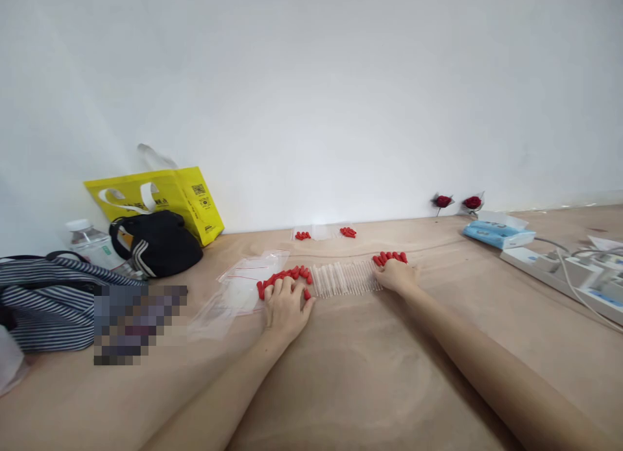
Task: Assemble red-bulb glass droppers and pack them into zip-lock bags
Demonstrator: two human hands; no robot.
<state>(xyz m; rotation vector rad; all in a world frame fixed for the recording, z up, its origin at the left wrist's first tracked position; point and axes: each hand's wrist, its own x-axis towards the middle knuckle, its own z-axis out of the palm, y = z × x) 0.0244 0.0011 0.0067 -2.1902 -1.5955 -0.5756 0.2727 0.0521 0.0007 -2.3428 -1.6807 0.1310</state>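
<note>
Small red rounded pieces, perhaps caps, lie in a heap (pixel 287 277) on the table. My left hand (pixel 285 308) rests over the heap's near edge, fingers apart, thumb beside a single red piece (pixel 306 294). Between my hands runs a row of thin clear sticks or tubes (pixel 343 280), lying side by side. At the row's right end is my right hand (pixel 398 276), its fingers drawn together; what is in them, if anything, is hidden. More red pieces (pixel 390 256) sit just beyond that hand.
Clear plastic bags (pixel 243 279) lie left of the heap. Further left are a yellow bag (pixel 195 204), black cap (pixel 165 243), bottle (pixel 92 243) and striped bag (pixel 53 308). Rightward are a blue packet (pixel 496 233) and power strip (pixel 530 263); red pieces (pixel 348 232) lie by the wall.
</note>
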